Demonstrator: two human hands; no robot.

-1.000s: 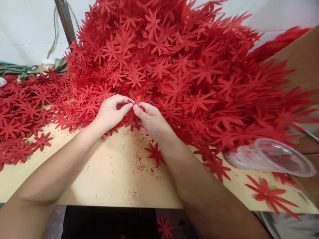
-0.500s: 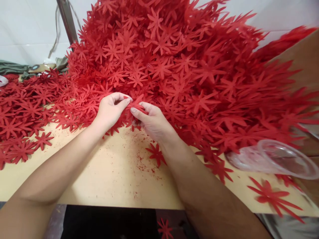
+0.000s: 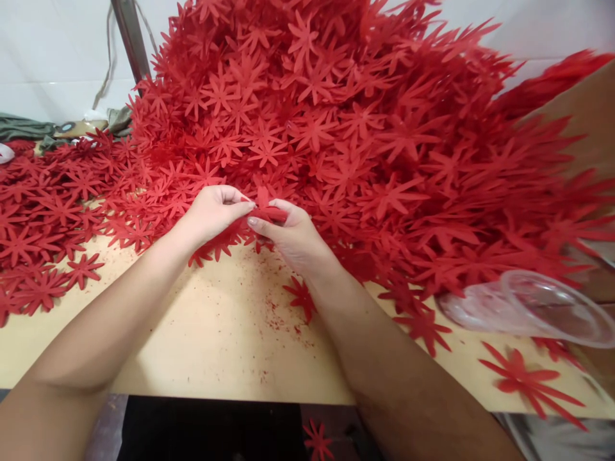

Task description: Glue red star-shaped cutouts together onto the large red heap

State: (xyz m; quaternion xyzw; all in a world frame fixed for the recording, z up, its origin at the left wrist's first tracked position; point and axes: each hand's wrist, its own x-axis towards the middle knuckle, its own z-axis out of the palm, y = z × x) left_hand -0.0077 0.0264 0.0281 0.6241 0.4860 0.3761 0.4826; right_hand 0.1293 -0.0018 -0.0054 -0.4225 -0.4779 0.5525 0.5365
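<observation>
Between my two hands, above the table's middle, is a red flower-shaped cutout (image 3: 265, 208) with long narrow petals. My left hand (image 3: 216, 211) is closed, thumb and forefinger pinching its left edge. My right hand (image 3: 295, 234) grips the same cutout from the right, thumb towards me and fingers behind. Whether it is one layer or several stacked ones, I cannot tell. Right behind the hands rises a tall heap of red cutouts (image 3: 336, 128) of the same kind. A single cutout (image 3: 300, 298) lies below my right wrist, partly covered by the forearm.
More cutouts (image 3: 38, 237) spread over the left of the pale table (image 3: 211, 346). A clear plastic container (image 3: 480, 307) lies on its side at the right, near a loose cutout (image 3: 528, 381). Cardboard (image 3: 586, 121) stands at the far right. Another cutout (image 3: 317, 440) shows below the table edge.
Both hands have dropped slightly towards me. The cutout between them has turned a little, with one petal now pointing up.
</observation>
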